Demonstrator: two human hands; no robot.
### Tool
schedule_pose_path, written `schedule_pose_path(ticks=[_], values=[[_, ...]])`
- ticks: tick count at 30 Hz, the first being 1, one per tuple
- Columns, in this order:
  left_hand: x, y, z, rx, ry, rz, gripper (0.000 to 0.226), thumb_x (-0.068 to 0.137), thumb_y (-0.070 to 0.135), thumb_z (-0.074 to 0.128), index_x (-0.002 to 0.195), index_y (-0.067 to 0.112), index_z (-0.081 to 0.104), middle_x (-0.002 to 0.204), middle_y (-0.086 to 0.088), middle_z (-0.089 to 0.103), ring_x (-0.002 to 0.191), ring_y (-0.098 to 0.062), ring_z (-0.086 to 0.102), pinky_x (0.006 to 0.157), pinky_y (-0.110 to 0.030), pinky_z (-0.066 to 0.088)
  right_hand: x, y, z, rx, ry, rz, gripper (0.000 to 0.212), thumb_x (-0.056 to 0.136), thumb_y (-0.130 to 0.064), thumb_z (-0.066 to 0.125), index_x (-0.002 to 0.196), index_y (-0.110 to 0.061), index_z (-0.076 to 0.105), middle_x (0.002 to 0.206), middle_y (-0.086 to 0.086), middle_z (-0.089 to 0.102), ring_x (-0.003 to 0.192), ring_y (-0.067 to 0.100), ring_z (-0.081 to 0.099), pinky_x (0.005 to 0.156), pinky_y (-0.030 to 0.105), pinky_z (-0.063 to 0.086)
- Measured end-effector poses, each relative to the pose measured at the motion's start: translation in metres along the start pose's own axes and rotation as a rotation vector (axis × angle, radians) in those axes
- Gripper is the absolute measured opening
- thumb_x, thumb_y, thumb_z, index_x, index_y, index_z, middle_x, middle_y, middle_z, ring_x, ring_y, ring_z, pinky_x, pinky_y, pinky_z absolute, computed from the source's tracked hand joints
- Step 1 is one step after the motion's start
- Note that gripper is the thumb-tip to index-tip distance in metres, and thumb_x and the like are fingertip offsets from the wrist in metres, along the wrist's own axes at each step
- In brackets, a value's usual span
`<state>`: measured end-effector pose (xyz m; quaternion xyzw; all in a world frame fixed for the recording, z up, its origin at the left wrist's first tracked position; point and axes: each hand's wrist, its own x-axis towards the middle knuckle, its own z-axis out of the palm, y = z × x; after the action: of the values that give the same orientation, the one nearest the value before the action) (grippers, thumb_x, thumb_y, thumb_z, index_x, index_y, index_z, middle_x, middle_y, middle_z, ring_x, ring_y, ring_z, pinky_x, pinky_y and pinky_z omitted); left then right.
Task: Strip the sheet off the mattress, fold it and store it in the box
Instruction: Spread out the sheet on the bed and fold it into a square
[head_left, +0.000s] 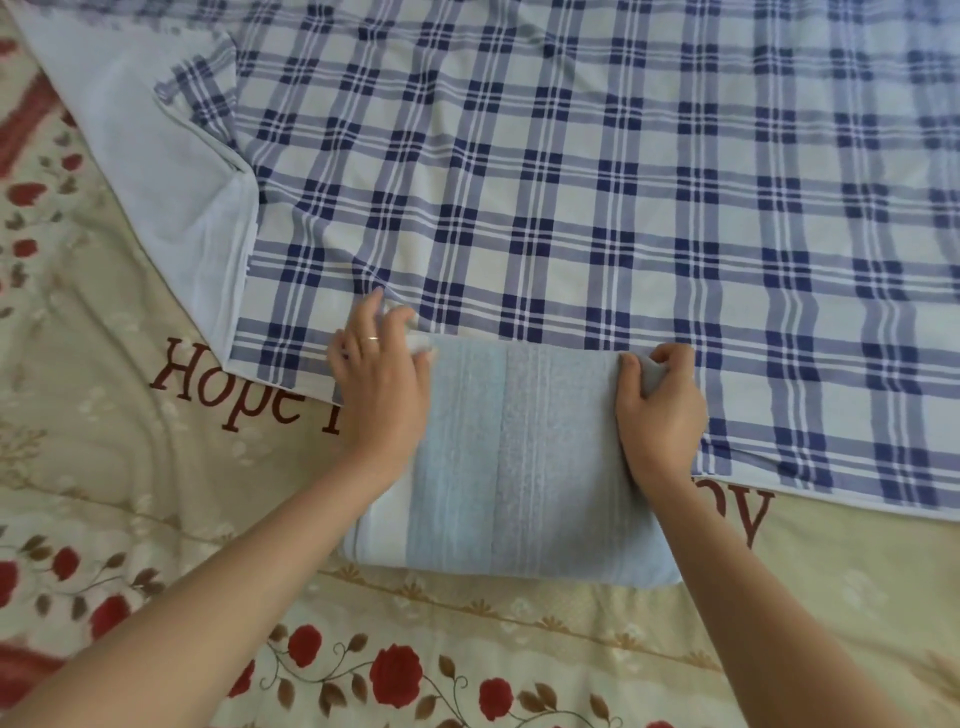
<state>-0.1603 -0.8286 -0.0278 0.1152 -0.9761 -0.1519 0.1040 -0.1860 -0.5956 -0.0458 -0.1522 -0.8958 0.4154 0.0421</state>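
Note:
A light blue folded cloth with pale stripes (514, 462) lies in front of me, partly on a blue-and-white checked sheet (571, 182). My left hand (382, 384) rests on the folded cloth's far left corner, fingers spread and a ring on one finger. At the far right corner my right hand (660, 410) pinches the cloth's edge between thumb and curled fingers. The checked sheet spreads flat over the bed, with its left corner turned back to show a white underside (156, 171). No box is in view.
Under everything lies a cream bed cover (130, 467) printed with red roses and dark red lettering. It fills the left side and the near edge of the view.

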Motion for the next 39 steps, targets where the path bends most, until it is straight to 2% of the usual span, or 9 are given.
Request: schedule_pose_path(ticks=[2, 4, 7, 11, 19, 22, 25, 31, 39], values=[[-0.010, 0.021, -0.002, 0.040, -0.182, 0.266, 0.048, 0.094, 0.042, 0.041, 0.138, 0.024, 0.039, 0.154, -0.004, 0.022, 0.143, -0.028, 0.016, 0.112, -0.060, 0.014, 0.001, -0.006, -0.003, 0.023, -0.026, 0.085, 0.016, 0.095, -0.030, 0.053, 0.095, -0.017, 0.044, 0.076, -0.005, 0.053, 0.066, 0.013, 0.052, 0.057, 0.029, 0.041], [-0.024, 0.035, 0.009, 0.111, -0.393, 0.368, 0.059, 0.094, 0.058, 0.022, 0.148, 0.037, 0.018, 0.159, 0.004, 0.002, 0.146, -0.028, -0.006, 0.109, -0.067, 0.003, 0.000, -0.016, -0.005, -0.072, -0.001, 0.128, 0.016, 0.093, -0.027, 0.056, 0.103, -0.016, 0.049, 0.101, 0.000, 0.054, 0.087, 0.020, 0.056, 0.085, 0.042, 0.047], [-0.034, 0.039, 0.030, 0.226, -0.416, 0.274, 0.065, 0.091, 0.064, 0.015, 0.150, 0.040, 0.004, 0.159, 0.005, 0.000, 0.145, -0.035, -0.002, 0.104, -0.074, 0.006, -0.013, -0.026, -0.001, -0.413, 0.080, -0.311, 0.033, 0.093, -0.014, 0.050, 0.125, -0.018, 0.051, 0.137, 0.007, 0.047, 0.130, 0.024, 0.041, 0.118, 0.048, 0.009], [-0.026, 0.039, 0.044, 0.232, -0.351, 0.267, 0.065, 0.090, 0.061, 0.025, 0.149, 0.041, 0.007, 0.159, 0.004, 0.007, 0.145, -0.035, 0.004, 0.103, -0.074, 0.004, -0.027, 0.003, 0.010, -0.701, -0.346, -0.625, 0.059, 0.096, -0.055, 0.024, 0.150, -0.032, 0.023, 0.158, 0.000, 0.020, 0.146, 0.026, 0.013, 0.116, 0.056, -0.003], [-0.023, 0.027, 0.041, 0.259, -0.380, 0.274, 0.062, 0.093, 0.059, 0.015, 0.150, 0.038, 0.001, 0.160, 0.004, 0.001, 0.146, -0.032, 0.002, 0.104, -0.074, 0.003, -0.022, 0.007, 0.011, -0.749, -0.414, -0.496, 0.057, 0.097, -0.049, 0.019, 0.151, -0.035, 0.011, 0.160, 0.002, 0.010, 0.147, 0.027, 0.003, 0.111, 0.066, -0.003], [-0.048, -0.005, 0.031, 0.254, -0.345, 0.059, 0.068, 0.093, 0.060, 0.011, 0.151, 0.030, -0.008, 0.159, 0.000, -0.013, 0.145, -0.032, -0.002, 0.109, -0.068, 0.003, -0.035, 0.025, -0.004, -0.673, -0.406, -0.343, 0.076, 0.091, -0.068, 0.016, 0.150, -0.032, -0.015, 0.156, -0.007, -0.024, 0.145, 0.018, -0.020, 0.115, 0.056, -0.007], [-0.076, -0.031, 0.023, 0.036, -0.354, -0.213, 0.076, 0.092, 0.063, 0.017, 0.151, 0.020, -0.005, 0.157, -0.014, 0.010, 0.139, -0.035, 0.026, 0.109, -0.058, 0.029, -0.037, 0.025, -0.006, -0.544, -0.407, -0.248, 0.096, 0.084, -0.077, 0.029, 0.144, -0.027, -0.028, 0.149, -0.010, -0.036, 0.142, 0.014, -0.026, 0.119, 0.048, -0.002], [-0.090, -0.029, 0.010, -0.176, -0.335, -0.440, 0.067, 0.093, 0.050, 0.040, 0.141, 0.006, 0.028, 0.126, -0.017, 0.051, 0.105, -0.031, 0.054, 0.075, -0.040, 0.049, -0.035, 0.008, -0.019, -0.124, -0.368, 0.078, 0.124, 0.067, -0.064, 0.072, 0.148, -0.033, -0.017, 0.156, 0.004, 0.012, 0.140, 0.024, 0.026, 0.108, 0.047, 0.033], [-0.114, -0.026, -0.011, -0.392, -0.505, -0.751, 0.068, 0.091, 0.056, 0.047, 0.124, -0.003, 0.043, 0.101, -0.012, 0.058, 0.081, -0.023, 0.058, 0.059, -0.030, 0.047, -0.045, 0.017, -0.051, -0.040, -0.490, 0.473, 0.071, 0.080, -0.054, 0.066, 0.128, -0.008, 0.041, 0.119, 0.006, 0.056, 0.100, 0.020, 0.054, 0.080, 0.031, 0.040]])
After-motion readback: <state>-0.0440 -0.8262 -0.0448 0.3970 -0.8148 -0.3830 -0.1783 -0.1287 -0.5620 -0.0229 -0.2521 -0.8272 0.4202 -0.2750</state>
